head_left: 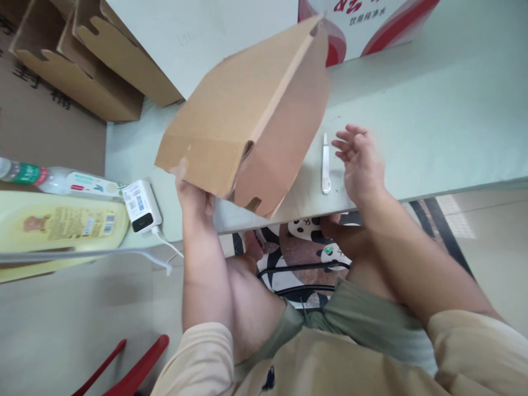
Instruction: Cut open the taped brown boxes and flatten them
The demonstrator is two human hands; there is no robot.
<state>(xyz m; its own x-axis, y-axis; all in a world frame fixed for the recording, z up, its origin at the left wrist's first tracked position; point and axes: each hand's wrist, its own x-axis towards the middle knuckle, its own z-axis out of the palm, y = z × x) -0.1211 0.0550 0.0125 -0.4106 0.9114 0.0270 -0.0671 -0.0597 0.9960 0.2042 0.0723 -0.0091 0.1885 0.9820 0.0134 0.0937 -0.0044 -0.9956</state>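
the left hand (193,198) grips the lower corner of a folded brown cardboard box (247,118), holding it tilted above the pale green table (433,126). the right hand (363,162) hovers with fingers spread loose, holding nothing, just beside a slim white utility knife (325,163) lying on the table.

We see a pale green table (433,110) over a light floor (487,264), a panda mat (305,228) under it, and a red chair (136,368) nearby.
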